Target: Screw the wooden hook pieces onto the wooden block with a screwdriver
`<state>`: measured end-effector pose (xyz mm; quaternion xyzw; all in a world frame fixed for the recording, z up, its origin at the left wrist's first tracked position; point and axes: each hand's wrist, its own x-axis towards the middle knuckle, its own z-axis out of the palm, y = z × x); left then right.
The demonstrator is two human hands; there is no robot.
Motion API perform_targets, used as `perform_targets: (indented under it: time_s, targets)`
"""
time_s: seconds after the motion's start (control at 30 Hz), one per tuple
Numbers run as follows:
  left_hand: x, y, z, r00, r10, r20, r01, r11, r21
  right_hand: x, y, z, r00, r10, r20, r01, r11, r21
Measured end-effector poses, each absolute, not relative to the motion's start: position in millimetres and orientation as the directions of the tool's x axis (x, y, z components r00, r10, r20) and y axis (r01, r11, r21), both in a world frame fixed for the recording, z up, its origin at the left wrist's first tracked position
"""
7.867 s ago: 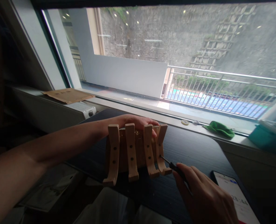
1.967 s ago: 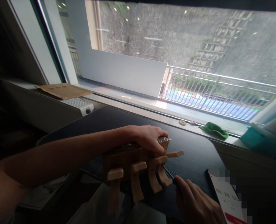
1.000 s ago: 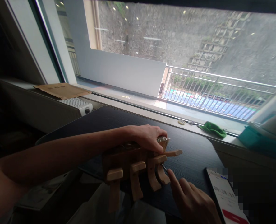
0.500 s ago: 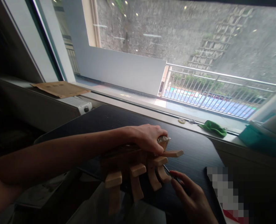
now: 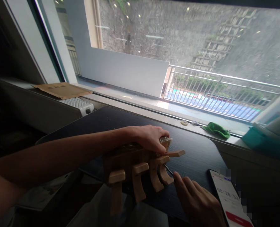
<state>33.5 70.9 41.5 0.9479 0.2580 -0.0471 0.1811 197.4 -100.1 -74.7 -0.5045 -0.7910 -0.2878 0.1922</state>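
Observation:
A brown wooden assembly [image 5: 121,159] with several curved, block-ended legs [image 5: 137,186] sits at the near edge of the dark table. My left hand [image 5: 151,137] presses over its top, with fingers wrapped round the right end, where crinkled clear plastic shows. A straight wooden piece [image 5: 176,153] sticks out to the right, just below that hand. Closed in a fist, my right hand [image 5: 196,195] grips a screwdriver-like tool whose thin metal shaft [image 5: 168,169] points up-left to the rightmost curved leg. Its handle is hidden in my fingers, and the tip's exact contact is unclear.
The dark table [image 5: 102,123] reaches to the window sill. A phone [image 5: 225,192] lies right of my right hand. Along the sill are a tape roll [image 5: 184,122], a green cloth [image 5: 217,130] and a teal container [image 5: 260,142]. A brown envelope [image 5: 64,90] rests at the left.
My right hand has turned from a finger grip with the thumb showing to a knuckles-up fist round the tool. The wooden assembly has shifted very slightly; my left hand stays on it.

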Motion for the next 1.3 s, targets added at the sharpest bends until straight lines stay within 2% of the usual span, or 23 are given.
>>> perform_targets:
  time_s: [0.1,0.2,0.33,0.4,0.47,0.57,0.67,0.77,0.83,0.9,0.93,1.03,1.1,1.13,1.2,1.23,1.3]
  targets:
    - [33.0,70.2,42.0,0.866,0.469,-0.176,0.500,-0.805,0.319,196.7,-98.7,-91.1,-0.342,0.699,0.628,0.935,0.320,0.154]
    - [31.5,67.4,44.2,0.868,0.461,-0.184,0.497,-0.808,0.316,194.3,-98.0,-107.9,-0.146,0.762,0.630,0.956,0.272,-0.107]
    - [30.6,65.9,46.3,0.867,0.462,-0.184,0.498,-0.808,0.316,192.1,-98.3,-112.6,0.129,0.888,0.442,0.847,0.134,-0.515]
    - [31.2,67.2,46.3,0.870,0.455,-0.191,0.493,-0.808,0.321,192.8,-99.3,-110.3,0.193,0.909,0.370,0.822,0.056,-0.567]
    - [32.1,68.9,45.8,0.868,0.453,-0.202,0.496,-0.806,0.325,194.5,-100.5,-107.0,0.149,0.903,0.404,0.878,0.067,-0.474]
    - [32.6,70.0,45.2,0.866,0.457,-0.202,0.499,-0.805,0.321,196.1,-101.1,-99.0,-0.088,0.842,0.533,0.974,0.185,-0.131]
    - [32.0,68.7,45.2,0.868,0.459,-0.191,0.497,-0.807,0.318,194.4,-99.5,-88.0,-0.317,0.765,0.561,0.948,0.264,0.175]
    - [31.5,67.7,45.4,0.865,0.465,-0.189,0.502,-0.805,0.317,192.8,-97.7,-81.7,-0.421,0.741,0.522,0.904,0.296,0.310]
    - [31.5,67.9,45.2,0.863,0.470,-0.184,0.505,-0.803,0.316,193.4,-97.1,-82.6,-0.440,0.757,0.483,0.895,0.327,0.302]
    - [31.7,68.5,44.9,0.864,0.469,-0.185,0.504,-0.803,0.319,195.0,-96.4,-86.6,-0.393,0.794,0.463,0.920,0.342,0.194]
    - [31.7,68.7,45.0,0.866,0.464,-0.188,0.501,-0.804,0.322,195.6,-95.7,-89.1,-0.338,0.820,0.461,0.938,0.332,0.097]
    - [31.7,68.5,45.8,0.871,0.452,-0.193,0.492,-0.808,0.324,195.3,-92.3,-95.7,-0.086,0.911,0.402,0.906,0.240,-0.350]
    - [31.5,67.9,46.7,0.871,0.452,-0.191,0.491,-0.809,0.323,193.6,-89.8,-98.0,0.075,0.952,0.297,0.758,0.140,-0.638]
    - [31.4,67.7,47.2,0.870,0.453,-0.194,0.493,-0.808,0.322,192.7,-89.0,-98.5,0.134,0.962,0.240,0.671,0.090,-0.736]
    - [31.3,67.6,47.9,0.867,0.456,-0.202,0.498,-0.804,0.324,191.4,-88.6,-98.8,0.208,0.965,0.162,0.574,0.014,-0.819]
    - [31.3,67.8,48.0,0.866,0.456,-0.206,0.500,-0.802,0.328,191.0,-89.1,-98.8,0.210,0.966,0.149,0.591,-0.004,-0.807]
    - [31.4,68.6,47.7,0.864,0.458,-0.207,0.503,-0.797,0.334,189.9,-90.9,-98.4,0.207,0.955,0.212,0.723,-0.004,-0.691]
